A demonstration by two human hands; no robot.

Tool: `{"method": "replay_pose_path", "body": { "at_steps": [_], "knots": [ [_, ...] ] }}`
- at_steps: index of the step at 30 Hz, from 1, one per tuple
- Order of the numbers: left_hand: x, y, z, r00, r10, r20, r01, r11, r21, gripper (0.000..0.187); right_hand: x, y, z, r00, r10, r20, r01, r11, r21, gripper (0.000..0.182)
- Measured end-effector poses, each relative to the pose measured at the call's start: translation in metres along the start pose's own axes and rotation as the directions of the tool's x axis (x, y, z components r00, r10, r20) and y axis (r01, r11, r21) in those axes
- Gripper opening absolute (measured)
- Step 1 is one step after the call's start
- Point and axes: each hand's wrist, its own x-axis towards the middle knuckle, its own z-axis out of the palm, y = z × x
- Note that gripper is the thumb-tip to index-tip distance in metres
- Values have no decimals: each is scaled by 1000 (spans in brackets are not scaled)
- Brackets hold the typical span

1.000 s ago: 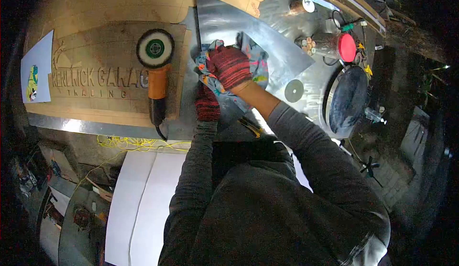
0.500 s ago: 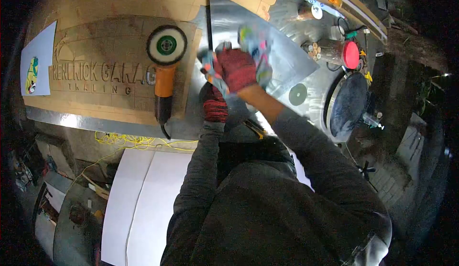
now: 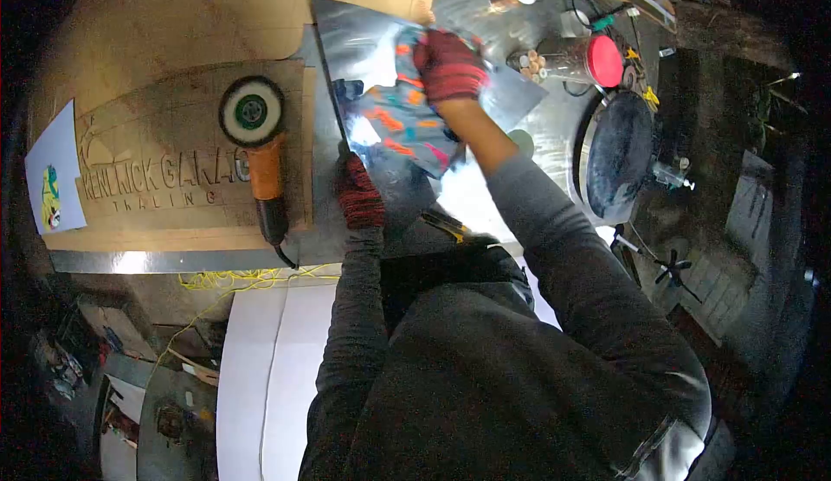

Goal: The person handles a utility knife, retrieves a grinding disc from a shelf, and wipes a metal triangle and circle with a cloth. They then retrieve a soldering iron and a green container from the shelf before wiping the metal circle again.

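My right hand (image 3: 450, 64), in a red knit glove, is closed on a crumpled, multicoloured patterned cloth (image 3: 402, 126). The cloth lies spread across a shiny metal sheet (image 3: 511, 92), and the hand presses on its upper part. At the sheet's near left edge is my left hand (image 3: 359, 195), in a red and black glove, with its fingers closed at that edge. Its fingertips are dark and hard to make out. A small dark blue piece (image 3: 348, 90) shows beside the cloth near the sheet's left edge.
An orange angle grinder (image 3: 267, 169) lies on a brown lettered template (image 3: 156, 152) to the left. Rightward are a red-lidded jar (image 3: 604, 60), a round dark disc-shaped object (image 3: 616, 145) and a green disc (image 3: 521, 142). A yellow-handled tool (image 3: 446, 224) lies near my body.
My right hand has moved up and slightly right, and the bunched cloth now spreads over the sheet. My left hand remains at the edge. The whole view has shifted a little.
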Motion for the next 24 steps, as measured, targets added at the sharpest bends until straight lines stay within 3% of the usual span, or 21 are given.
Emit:
{"method": "replay_pose_path", "body": {
  "at_steps": [1, 2, 3, 4, 5, 7, 8, 9, 10, 11, 12, 13, 14, 15, 17, 19, 21, 23, 24],
  "knots": [
    [5, -5, -1, 999, 16, 28, -16, 1000, 2, 45, -13, 21, -17, 996, 75, 51, -74, 997, -6, 24],
    [8, -10, -2, 996, 57, 62, -55, 998, -36, 46, -32, 56, -9, 994, 60, -93, -58, 998, 18, 24],
    [11, -12, -4, 991, 111, 79, -98, 984, -150, 48, -48, 74, -21, 987, 71, -141, -76, 997, -31, 27],
    [14, -13, -7, 982, 164, 96, -134, 955, -264, 49, -58, 87, -33, 975, 203, -87, -210, 974, -83, 28],
    [15, -9, -10, 990, 67, 125, -42, 980, -193, 52, -70, 102, -38, 963, 262, -67, -270, 946, -181, 29],
    [18, -5, -13, 985, -86, 151, 98, 992, -78, 58, -78, 114, -37, 944, 309, -117, -327, 922, -207, 29],
    [20, -4, -13, 978, -139, 153, 146, 988, -39, 59, -76, 114, -34, 943, 279, -181, -303, 945, -121, 30],
    [20, -5, -9, 950, -85, 299, 201, 902, -383, 56, -75, 112, -27, 934, 257, -248, -275, 961, -39, 30],
    [20, -6, -4, 912, 23, 409, 280, 693, -665, 53, -65, 101, -29, 940, 312, -135, -315, 949, 2, 28],
    [21, -9, 3, 870, 170, 463, 371, 394, -841, 49, -56, 79, -27, 948, 307, -84, -298, 948, 111, 28],
    [22, -11, 9, 830, 328, 451, 462, 50, -886, 47, -41, 57, -24, 973, 229, 19, -230, 972, 44, 27],
    [18, -10, 11, 820, 400, 408, 490, -126, -862, 45, -29, 31, -23, 975, 201, 98, -195, 979, -60, 28],
    [14, -8, 13, 805, 470, 363, 528, -289, -798, 44, -22, 15, -13, 991, 90, 98, -85, 995, -48, 27],
    [2, -1, 13, 794, 469, 387, 573, -364, -734, 41, -15, 2, -4, 995, -23, 97, 27, 999, -35, 27],
    [2, -1, 14, 786, 469, 403, 602, -434, -670, 49, -14, -23, 1, 980, -68, 185, 60, 997, 47, 24],
    [5, -5, 18, 841, 410, 354, 509, -372, -776, 47, -36, -11, 1, 981, -106, 160, 100, 994, 41, 26],
    [6, -2, 22, 820, 459, 343, 527, -370, -765, 43, -59, 37, -4, 961, -3, 277, 0, 1000, 9, 28],
    [1, 2, 26, 757, 562, 334, 585, -352, -731, 40, -71, 96, -35, 970, 194, 146, -198, 980, 16, 29],
    [-1, 2, 27, 719, 612, 329, 614, -338, -713, 41, -76, 125, -41, 973, 209, 94, -213, 977, 32, 29]
  ]
}}
